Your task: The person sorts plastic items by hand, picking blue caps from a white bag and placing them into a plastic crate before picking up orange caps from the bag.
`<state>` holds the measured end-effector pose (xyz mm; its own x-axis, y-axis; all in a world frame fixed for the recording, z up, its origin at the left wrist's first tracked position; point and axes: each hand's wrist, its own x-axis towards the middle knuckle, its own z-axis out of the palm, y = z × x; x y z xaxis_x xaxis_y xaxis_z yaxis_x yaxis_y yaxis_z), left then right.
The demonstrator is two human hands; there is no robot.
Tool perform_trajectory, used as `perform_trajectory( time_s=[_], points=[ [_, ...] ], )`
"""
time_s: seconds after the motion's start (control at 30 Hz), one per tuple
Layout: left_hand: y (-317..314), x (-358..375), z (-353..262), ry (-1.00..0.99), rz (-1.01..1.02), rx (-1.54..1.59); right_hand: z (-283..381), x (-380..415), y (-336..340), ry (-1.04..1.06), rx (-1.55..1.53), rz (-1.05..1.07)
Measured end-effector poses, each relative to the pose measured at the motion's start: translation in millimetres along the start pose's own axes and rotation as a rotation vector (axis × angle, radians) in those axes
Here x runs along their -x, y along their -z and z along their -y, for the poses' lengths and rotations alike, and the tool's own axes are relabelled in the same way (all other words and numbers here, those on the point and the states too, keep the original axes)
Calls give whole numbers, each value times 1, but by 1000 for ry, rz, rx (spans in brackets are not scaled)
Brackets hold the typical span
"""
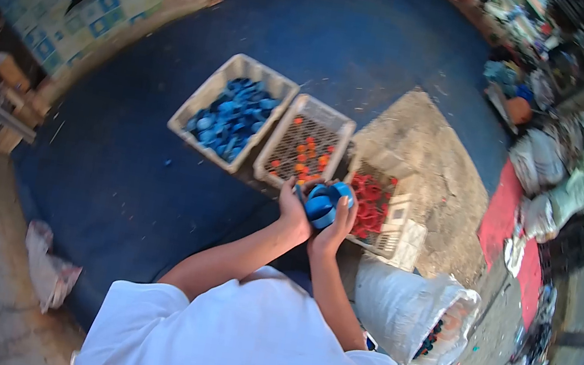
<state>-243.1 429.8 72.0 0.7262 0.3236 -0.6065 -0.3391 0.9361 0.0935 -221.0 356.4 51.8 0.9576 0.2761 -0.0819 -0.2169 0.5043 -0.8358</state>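
Cupped together in front of the body, my left hand (295,208) and my right hand (334,227) hold several blue plastic pieces (320,206) between them. The hands are over the near edge of a white crate (347,132) with some orange pieces in it. To its left stands a white crate (186,111) with many blue pieces (235,116). On the right, close to my right hand, a cream crate (395,218) contains red pieces (372,199).
A large white sack (395,306) lies at the lower right, its mouth showing dark pieces. Bags and mixed items (540,161) line the right side. A crumpled plastic bag (51,267) is at the lower left. Blue sheeting (102,175) covers the floor.
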Motion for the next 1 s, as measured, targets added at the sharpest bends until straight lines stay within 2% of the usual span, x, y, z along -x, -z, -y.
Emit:
perform_trajectory(
  time_s=[0.17, 0.23, 0.37, 0.5, 0.67, 0.83, 1.0],
  points=[
    [50, 20, -113, -128, -109, 50, -75, 37, -88, -221, 11, 47],
    [61, 22, -144, -154, -152, 69, -101, 35, -104, -296, 7, 114],
    [76, 16, -183, -200, -184, 111, -127, 37, -140, -413, -27, 109],
    [83, -11, -216, -210, -207, 63, -158, 14, -164, -488, 7, 115],
    [100, -74, -279, -247, -144, -60, -221, -36, -200, -525, 48, 151],
    [76, -103, -342, -289, -326, -125, -266, -72, -248, -648, 13, 120],
    [79, -154, -389, -239, -349, -197, -307, -107, -281, -652, 70, 102]
  ],
)
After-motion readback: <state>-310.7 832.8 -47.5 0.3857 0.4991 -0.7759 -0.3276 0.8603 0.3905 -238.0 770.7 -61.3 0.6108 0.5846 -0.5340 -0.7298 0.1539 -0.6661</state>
